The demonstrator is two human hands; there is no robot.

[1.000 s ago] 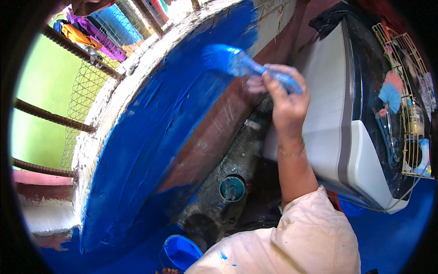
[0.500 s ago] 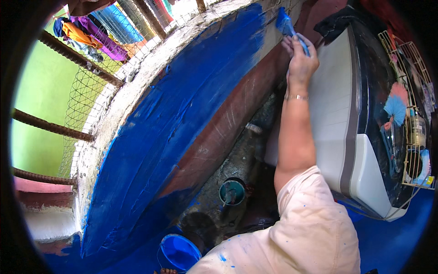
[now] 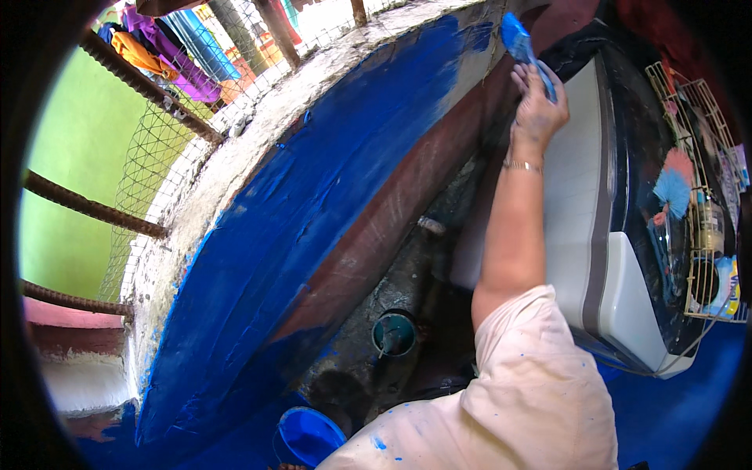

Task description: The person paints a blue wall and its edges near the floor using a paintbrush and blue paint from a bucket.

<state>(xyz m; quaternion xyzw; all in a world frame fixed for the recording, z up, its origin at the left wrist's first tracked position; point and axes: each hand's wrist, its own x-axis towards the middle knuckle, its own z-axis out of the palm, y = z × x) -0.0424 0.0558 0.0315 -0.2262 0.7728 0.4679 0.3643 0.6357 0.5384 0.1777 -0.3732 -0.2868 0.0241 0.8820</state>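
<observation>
We see a low wall (image 3: 313,227) coated in wet blue paint; a small tin (image 3: 393,334) on the floor below; our right hand (image 3: 536,106), fingers clasped around a blue paintbrush (image 3: 517,39), bristles at the wall's unpainted far end; a white washing machine (image 3: 595,235) just beside.

right hand (image 3: 537,110) grips blue paintbrush (image 3: 523,47), bristles against wall (image 3: 329,204); washing machine (image 3: 619,235) beside arm.

Wall (image 3: 313,204) left; washing machine (image 3: 611,258) right; bucket (image 3: 309,435) below, between.
</observation>
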